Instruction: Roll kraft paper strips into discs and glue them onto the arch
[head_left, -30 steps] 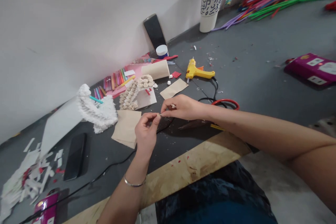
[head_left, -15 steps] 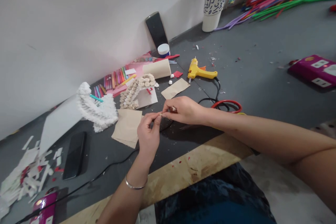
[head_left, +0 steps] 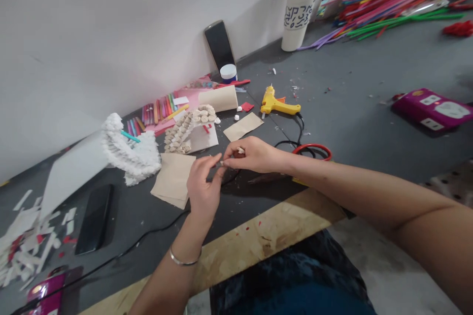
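My left hand [head_left: 204, 184] and my right hand [head_left: 254, 155] meet above the near part of the dark table. Between their fingertips is a tiny beige paper roll [head_left: 222, 163], mostly covered by fingers. My right thumb and forefinger pinch it, while my left thumb and forefinger close around it from the other side. Another pale bit [head_left: 241, 150] shows among my right hand's curled fingers. Beside my left hand lie beige paper sheets [head_left: 173, 177]. Just beyond is a small model [head_left: 190, 125] covered with beige paper coils. A cut beige paper strip [head_left: 244, 126] lies behind my right hand.
A yellow glue gun [head_left: 277, 102] rests behind my right hand, its cord near red-handled pliers or scissors [head_left: 314, 147]. To the left are a white textured model [head_left: 131, 150], a black phone [head_left: 94, 219] and paper scraps [head_left: 35, 251]. A tumbler [head_left: 299, 15] stands against the wall.
The view has shifted slightly, so things sit a little further left. My left forefinger has lifted and straightened a little, with the hands still together at the small roll.
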